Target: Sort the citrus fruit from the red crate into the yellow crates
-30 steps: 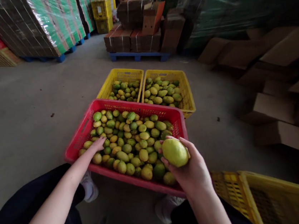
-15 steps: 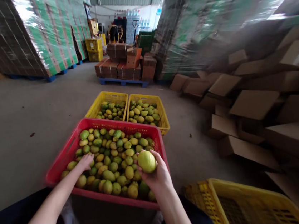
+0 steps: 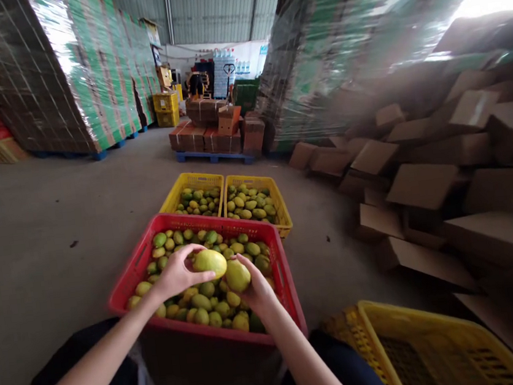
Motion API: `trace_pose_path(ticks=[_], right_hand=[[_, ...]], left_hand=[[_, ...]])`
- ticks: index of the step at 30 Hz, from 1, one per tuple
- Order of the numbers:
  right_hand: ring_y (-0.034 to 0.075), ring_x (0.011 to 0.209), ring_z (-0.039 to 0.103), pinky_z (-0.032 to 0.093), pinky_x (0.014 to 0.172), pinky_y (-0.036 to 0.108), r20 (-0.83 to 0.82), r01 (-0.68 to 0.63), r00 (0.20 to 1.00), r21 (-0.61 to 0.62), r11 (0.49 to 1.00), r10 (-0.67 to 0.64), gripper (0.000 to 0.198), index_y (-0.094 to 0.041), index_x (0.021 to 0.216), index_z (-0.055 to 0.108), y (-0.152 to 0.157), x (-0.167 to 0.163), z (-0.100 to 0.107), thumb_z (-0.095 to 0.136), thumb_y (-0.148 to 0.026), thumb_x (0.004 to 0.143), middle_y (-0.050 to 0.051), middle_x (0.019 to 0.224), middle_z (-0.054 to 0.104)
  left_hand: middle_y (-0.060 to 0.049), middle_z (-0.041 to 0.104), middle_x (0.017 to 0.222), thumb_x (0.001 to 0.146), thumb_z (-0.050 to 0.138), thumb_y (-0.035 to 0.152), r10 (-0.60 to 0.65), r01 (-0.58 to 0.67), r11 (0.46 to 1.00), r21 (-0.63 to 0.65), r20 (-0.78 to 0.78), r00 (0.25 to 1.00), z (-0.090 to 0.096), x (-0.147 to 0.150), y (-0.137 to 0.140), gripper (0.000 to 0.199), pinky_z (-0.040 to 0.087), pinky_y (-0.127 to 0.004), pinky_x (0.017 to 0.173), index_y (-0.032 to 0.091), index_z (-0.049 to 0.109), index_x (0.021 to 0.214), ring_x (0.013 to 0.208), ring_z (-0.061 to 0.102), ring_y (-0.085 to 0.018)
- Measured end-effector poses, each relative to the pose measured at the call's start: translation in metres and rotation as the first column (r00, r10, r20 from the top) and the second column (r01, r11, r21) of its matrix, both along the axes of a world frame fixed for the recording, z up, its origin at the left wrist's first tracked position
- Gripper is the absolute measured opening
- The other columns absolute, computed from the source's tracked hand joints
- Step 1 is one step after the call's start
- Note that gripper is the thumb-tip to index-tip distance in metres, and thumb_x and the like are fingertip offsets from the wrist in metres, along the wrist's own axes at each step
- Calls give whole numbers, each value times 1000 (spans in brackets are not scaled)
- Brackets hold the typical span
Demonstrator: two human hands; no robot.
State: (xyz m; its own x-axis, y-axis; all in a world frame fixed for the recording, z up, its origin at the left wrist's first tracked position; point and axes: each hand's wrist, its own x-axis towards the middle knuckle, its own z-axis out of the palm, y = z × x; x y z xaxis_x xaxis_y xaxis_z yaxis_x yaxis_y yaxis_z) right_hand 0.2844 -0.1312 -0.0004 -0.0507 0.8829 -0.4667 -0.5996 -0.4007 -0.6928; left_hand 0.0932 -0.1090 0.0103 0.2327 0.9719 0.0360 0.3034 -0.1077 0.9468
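Note:
Over the red crate [image 3: 124, 275] of green and yellow lemons, both my hands are close together. My left hand [image 3: 177, 274] grips a yellow-green lemon [image 3: 210, 263] from its left side, thumb below and fingers above. In my right hand [image 3: 259, 288] is a rounder green-yellow lemon [image 3: 237, 275], cupped from the right and below. The two lemons sit side by side and look nearly touching. Under them the red crate is filled with many loose lemons [image 3: 201, 302], partly hidden by my hands and forearms.
Two yellow crates [image 3: 281, 205] of lemons stand just behind the red one. At lower right is another yellow crate [image 3: 369, 328]. Cardboard boxes [image 3: 422, 186] are heaped along the right. A blue pallet [image 3: 213, 156] with flattened cartons and tall wrapped stacks [image 3: 105, 80] stand farther back.
My left hand has come up from the fruit on the left, now with a lemon in it, and moved right beside my right hand. The view has tilted up slightly.

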Motion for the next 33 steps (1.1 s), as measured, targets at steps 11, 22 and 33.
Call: trace_pose_path(ticks=[11, 22, 33], right_hand=[[15, 50, 61, 43, 38, 21, 56, -126, 991, 138, 982, 119, 39, -19, 84, 61, -9, -1, -10, 82, -35, 56, -1, 65, 66], [13, 58, 60, 44, 44, 20, 24, 79, 996, 177, 981, -84, 27, -17, 80, 65, -1, -11, 2, 71, -38, 64, 0, 73, 67], [13, 45, 57, 41, 34, 21, -69, -179, 981, 19, 984, 180, 33, -15, 77, 66, 0, -54, -16, 72, -46, 65, 1, 60, 65]], left_hand=[[-9, 64, 105, 55, 81, 48, 64, 122, 956, -266, 597, 800, -42, 17, -4, 65, 46, -32, 88, 18, 60, 109, 99, 60, -23], [-5, 64, 106, 46, 87, 34, 23, 228, 923, -310, 636, 772, -37, 20, -21, 79, 46, -32, 85, 22, 57, 117, 93, 61, -21], [-8, 66, 103, 68, 62, 63, 271, -21, 938, -345, 699, 662, -32, 27, -8, 61, 48, -33, 86, 18, 60, 109, 101, 60, -24]])
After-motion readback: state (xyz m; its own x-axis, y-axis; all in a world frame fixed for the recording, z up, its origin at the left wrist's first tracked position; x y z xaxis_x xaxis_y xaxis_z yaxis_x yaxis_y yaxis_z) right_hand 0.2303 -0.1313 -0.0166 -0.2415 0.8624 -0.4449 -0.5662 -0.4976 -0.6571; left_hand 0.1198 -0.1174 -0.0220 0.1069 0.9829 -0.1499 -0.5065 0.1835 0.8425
